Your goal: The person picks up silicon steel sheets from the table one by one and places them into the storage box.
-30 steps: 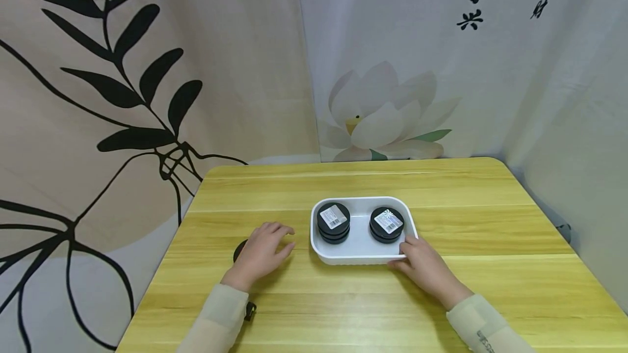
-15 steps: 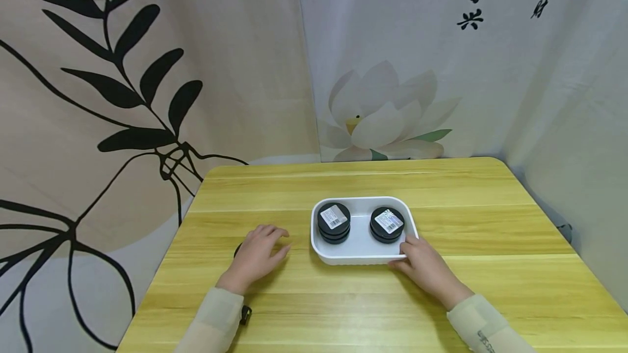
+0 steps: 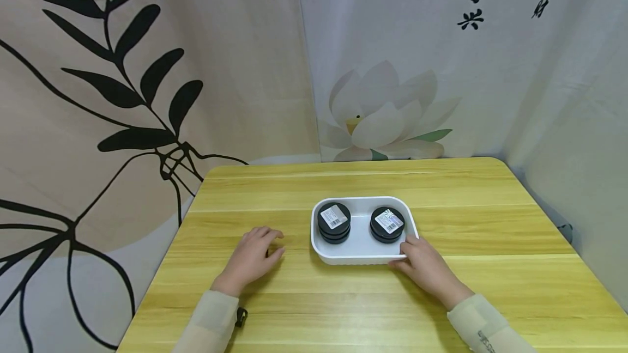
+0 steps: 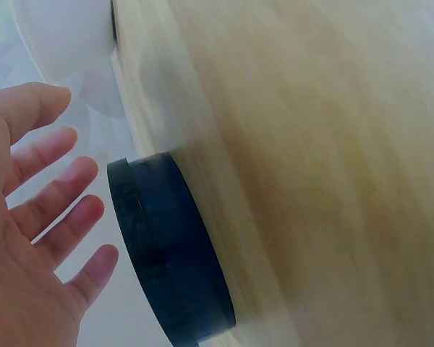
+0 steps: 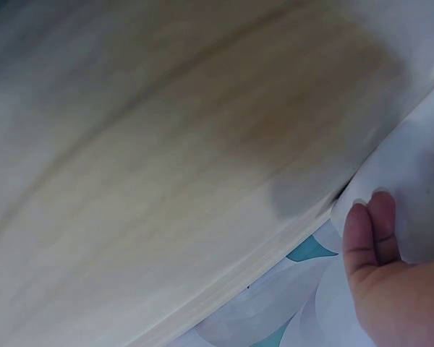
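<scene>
My left hand [image 3: 252,257] hovers over the left part of the table, fingers relaxed and apart in the left wrist view. Close by its fingertips there, a black round lidded container [image 4: 172,249] sits on the wood; the hand almost fully hides it in the head view. Fingers of my right hand [image 3: 426,266] hold the near right corner of a white oblong tray [image 3: 360,260], thumb outside the wall. Inside the tray stand two short stacks of flat black round containers, a left stack [image 3: 333,223] and a right stack [image 3: 387,225], each topped with a white barcode label.
The yellow wood-grain table [image 3: 343,315] ends at a rounded back edge. Behind it hang cloth curtains [image 3: 245,70] printed with black leaves, a pale lotus and dark characters. A small black item [image 3: 241,317] shows beside the left sleeve cuff.
My left hand has drifted a little left and toward me, now covering the black container whose edge showed beside it before. The right hand and tray have stayed put.
</scene>
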The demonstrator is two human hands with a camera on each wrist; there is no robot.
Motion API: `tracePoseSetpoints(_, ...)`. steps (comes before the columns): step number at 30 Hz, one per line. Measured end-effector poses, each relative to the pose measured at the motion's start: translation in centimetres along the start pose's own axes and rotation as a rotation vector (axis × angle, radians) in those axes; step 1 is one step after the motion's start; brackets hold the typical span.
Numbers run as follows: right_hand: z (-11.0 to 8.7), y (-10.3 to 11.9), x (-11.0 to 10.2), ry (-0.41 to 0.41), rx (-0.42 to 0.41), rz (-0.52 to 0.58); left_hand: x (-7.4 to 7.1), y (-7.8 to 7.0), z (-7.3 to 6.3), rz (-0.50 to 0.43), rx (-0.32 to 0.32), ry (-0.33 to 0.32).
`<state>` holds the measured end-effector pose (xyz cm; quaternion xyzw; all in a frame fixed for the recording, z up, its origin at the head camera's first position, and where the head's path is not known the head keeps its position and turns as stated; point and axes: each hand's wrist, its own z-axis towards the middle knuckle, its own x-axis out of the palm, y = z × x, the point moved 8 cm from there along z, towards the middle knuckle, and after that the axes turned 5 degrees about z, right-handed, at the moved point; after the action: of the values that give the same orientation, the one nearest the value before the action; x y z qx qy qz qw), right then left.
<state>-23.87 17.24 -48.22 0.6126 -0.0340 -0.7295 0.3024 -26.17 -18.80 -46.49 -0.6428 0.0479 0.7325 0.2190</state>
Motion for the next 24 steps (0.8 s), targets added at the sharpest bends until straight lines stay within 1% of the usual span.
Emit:
tracePoseSetpoints(5,0.0,0.0,0.0,-0.004,-0.005,-0.004,0.1,0.6,-0.2,0.005,-0.005,-0.004)
tracePoseSetpoints(11,-0.1,0.1,-0.1,-0.011,-0.01,-0.002,0.3,1.3,-0.5,0.005,-0.026,0.021)
tracePoseSetpoints(14,-0.1,0.1,-0.1,-0.011,-0.009,-0.001,0.2,1.6,-0.7,0.011,-0.026,0.027)
tracePoseSetpoints(20,0.0,0.1,-0.1,-0.013,-0.014,0.0,-0.1,2.1,-1.2,0.034,-0.025,0.013)
tracePoseSetpoints(24,-0.1,0.0,0.0,-0.009,-0.012,-0.001,-0.2,2.6,-1.5,0.031,-0.04,0.006)
